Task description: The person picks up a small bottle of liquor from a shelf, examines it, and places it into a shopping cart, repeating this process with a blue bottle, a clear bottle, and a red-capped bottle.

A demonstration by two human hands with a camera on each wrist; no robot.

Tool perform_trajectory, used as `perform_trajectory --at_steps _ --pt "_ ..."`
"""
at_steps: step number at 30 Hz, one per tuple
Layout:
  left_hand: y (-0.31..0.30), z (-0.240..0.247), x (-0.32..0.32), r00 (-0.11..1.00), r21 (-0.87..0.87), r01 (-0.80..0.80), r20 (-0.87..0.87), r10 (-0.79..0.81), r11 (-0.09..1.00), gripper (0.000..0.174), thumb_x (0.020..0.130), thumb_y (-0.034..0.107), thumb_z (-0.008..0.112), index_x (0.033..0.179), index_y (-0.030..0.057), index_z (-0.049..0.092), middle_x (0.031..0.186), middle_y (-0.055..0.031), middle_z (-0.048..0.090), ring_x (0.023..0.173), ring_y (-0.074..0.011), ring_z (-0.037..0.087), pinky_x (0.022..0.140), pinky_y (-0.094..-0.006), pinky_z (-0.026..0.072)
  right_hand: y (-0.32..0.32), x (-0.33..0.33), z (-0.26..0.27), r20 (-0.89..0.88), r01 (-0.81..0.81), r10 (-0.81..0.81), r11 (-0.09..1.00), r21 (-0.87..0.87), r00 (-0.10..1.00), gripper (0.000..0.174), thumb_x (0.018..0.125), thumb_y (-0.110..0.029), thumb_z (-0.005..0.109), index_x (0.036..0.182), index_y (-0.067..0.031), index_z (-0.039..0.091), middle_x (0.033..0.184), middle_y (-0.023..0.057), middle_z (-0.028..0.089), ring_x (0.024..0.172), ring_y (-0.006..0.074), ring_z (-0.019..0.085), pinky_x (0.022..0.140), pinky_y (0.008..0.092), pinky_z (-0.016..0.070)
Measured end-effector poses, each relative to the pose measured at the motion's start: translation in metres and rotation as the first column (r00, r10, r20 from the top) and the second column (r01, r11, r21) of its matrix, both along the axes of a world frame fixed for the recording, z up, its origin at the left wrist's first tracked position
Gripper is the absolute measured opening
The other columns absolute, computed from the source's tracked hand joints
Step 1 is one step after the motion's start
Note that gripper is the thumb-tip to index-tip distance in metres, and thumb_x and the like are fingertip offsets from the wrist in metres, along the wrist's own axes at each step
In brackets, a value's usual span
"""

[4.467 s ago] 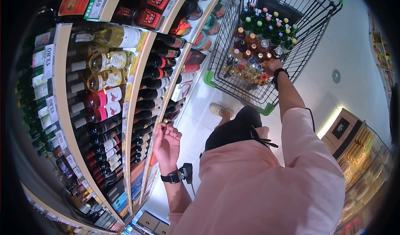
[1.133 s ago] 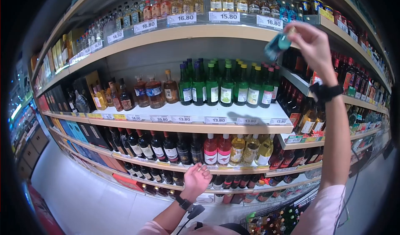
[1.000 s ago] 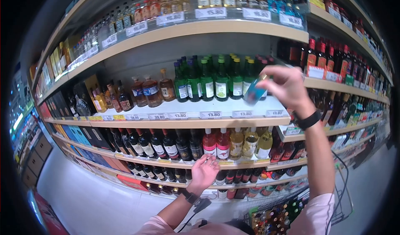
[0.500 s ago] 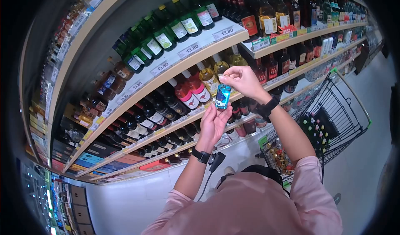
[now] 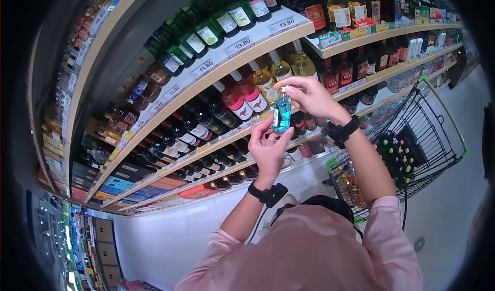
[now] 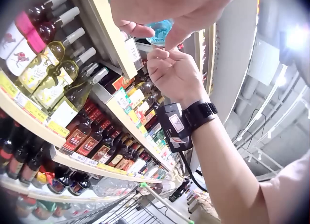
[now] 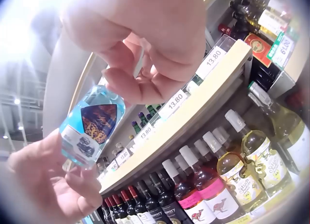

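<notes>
A small bottle of blue liquor [image 5: 282, 114] stands roughly upright between both hands, in front of the wine shelves. My left hand [image 5: 266, 149] pinches its base between thumb and fingers. At the neck and cap, my right hand [image 5: 311, 99] grips with thumb and fingers. In the right wrist view, the bottle [image 7: 92, 124] shows a dark pictured label, with the left hand [image 7: 53, 178] at its base and the right hand [image 7: 145, 44] at its top. The left wrist view shows only part of the blue glass [image 6: 160, 32], the rest hidden by the left hand [image 6: 169, 6].
A wire shopping cart [image 5: 412, 131] holding several bottles stands to the right. Green bottles [image 5: 209, 35] line the shelf ahead, above pink-labelled bottles [image 5: 247, 97] and white wines. A shelf edge [image 5: 242, 54] with price tags runs close beyond the hands. White floor [image 5: 170, 239] lies below.
The right hand left the cart and later carried the blue bottle down from near the top shelf. The left hand rose to meet it. Lately the bottle has turned, showing another side.
</notes>
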State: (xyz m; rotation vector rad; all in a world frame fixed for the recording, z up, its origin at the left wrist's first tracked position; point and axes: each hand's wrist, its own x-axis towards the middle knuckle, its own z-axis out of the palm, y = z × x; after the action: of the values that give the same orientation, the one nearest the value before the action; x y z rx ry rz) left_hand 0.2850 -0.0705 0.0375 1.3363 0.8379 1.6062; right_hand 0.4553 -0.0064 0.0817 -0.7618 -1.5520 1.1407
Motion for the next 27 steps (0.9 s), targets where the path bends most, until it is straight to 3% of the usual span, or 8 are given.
perform_trajectory --at_steps 3,4,8,12,13,16,23,27 --pt "0.003 -0.008 -0.004 1.000 0.016 -0.028 -0.004 0.028 0.999 0.050 0.073 -0.013 0.075 0.119 -0.0095 0.054 0.112 -0.0089 0.053 0.097 -0.0127 0.058 0.084 -0.0268 0.0544 -0.005 -0.005 0.004 -0.041 0.020 -0.020 1.000 -0.008 0.999 0.024 0.097 -0.010 0.051 0.114 -0.0031 0.067 0.068 -0.0033 0.052 0.058 0.0038 0.045 0.051 0.0215 0.0374" --pt "0.004 -0.011 -0.006 0.999 0.041 -0.041 -0.018 0.042 0.998 0.054 0.073 -0.014 0.075 0.121 -0.0076 0.052 0.112 -0.0126 0.057 0.100 -0.0151 0.059 0.091 -0.0304 0.0535 -0.006 -0.005 0.006 -0.039 0.009 -0.010 1.000 -0.013 0.999 0.024 0.097 -0.009 0.051 0.114 -0.0030 0.067 0.070 -0.0030 0.054 0.058 0.0037 0.045 0.051 0.0214 0.0375" --pt "0.001 -0.011 -0.010 0.999 0.071 -0.036 -0.003 0.036 0.997 0.048 0.075 -0.012 0.074 0.117 -0.0058 0.052 0.112 -0.0123 0.057 0.097 -0.0152 0.059 0.088 -0.0315 0.0546 -0.012 -0.006 0.009 -0.058 -0.015 0.015 1.000 -0.012 0.998 0.023 0.095 -0.012 0.057 0.115 -0.0027 0.066 0.078 -0.0010 0.061 0.059 0.0023 0.047 0.050 0.0203 0.0374" --pt "-0.006 -0.004 -0.017 0.958 -0.085 0.208 0.218 -0.186 0.974 0.038 0.084 -0.004 0.068 0.117 -0.0027 0.051 0.113 -0.0127 0.057 0.096 -0.0168 0.061 0.081 -0.0316 0.0566 -0.013 -0.004 0.005 -0.066 -0.038 0.035 0.998 -0.040 0.997 0.027 0.094 -0.018 0.063 0.116 -0.0022 0.066 0.085 0.0018 0.066 0.058 0.0020 0.051 0.049 0.0189 0.0401" --pt "-0.005 -0.007 -0.018 0.951 -0.088 0.234 0.225 -0.210 0.968 0.032 0.092 0.007 0.063 0.120 -0.0009 0.049 0.111 -0.0141 0.059 0.094 -0.0196 0.063 0.076 -0.0321 0.0573 -0.014 -0.005 0.006 -0.082 -0.049 0.044 0.997 -0.053 0.996 0.027 0.094 -0.018 0.063 0.116 -0.0017 0.066 0.086 0.0026 0.067 0.059 0.0024 0.052 0.049 0.0190 0.0414" --pt "-0.008 -0.003 -0.018 0.887 -0.103 0.344 0.363 -0.287 0.933 0.029 0.095 0.015 0.061 0.118 0.0006 0.049 0.108 -0.0151 0.062 0.091 -0.0226 0.066 0.076 -0.0345 0.0583 -0.013 -0.007 0.008 -0.140 -0.058 0.053 0.998 -0.035 0.989 0.027 0.093 -0.018 0.064 0.113 -0.0004 0.067 0.084 0.0029 0.067 0.062 0.0032 0.054 0.050 0.0196 0.0429" --pt "-0.012 -0.002 -0.021 0.871 -0.128 0.373 0.390 -0.299 0.919 0.027 0.099 0.024 0.055 0.115 0.0029 0.048 0.109 -0.0173 0.063 0.093 -0.0275 0.068 0.078 -0.0380 0.0592 -0.011 0.000 0.009 -0.207 -0.186 0.185 0.982 0.016 0.961 0.025 0.095 -0.014 0.060 0.114 0.0011 0.066 0.088 0.0061 0.069 0.065 0.0043 0.057 0.053 0.0214 0.0464" --pt "-0.012 -0.004 -0.021 0.829 -0.110 0.442 0.429 -0.359 0.890 0.027 0.101 0.024 0.049 0.119 0.0033 0.046 0.111 -0.0189 0.062 0.094 -0.0292 0.067 0.078 -0.0387 0.0586 -0.015 -0.006 0.017 -0.242 -0.157 0.164 0.986 0.051 0.956 0.022 0.096 -0.013 0.059 0.110 0.0025 0.066 0.085 0.0049 0.069 0.064 0.0038 0.056 0.053 0.0203 0.0454"
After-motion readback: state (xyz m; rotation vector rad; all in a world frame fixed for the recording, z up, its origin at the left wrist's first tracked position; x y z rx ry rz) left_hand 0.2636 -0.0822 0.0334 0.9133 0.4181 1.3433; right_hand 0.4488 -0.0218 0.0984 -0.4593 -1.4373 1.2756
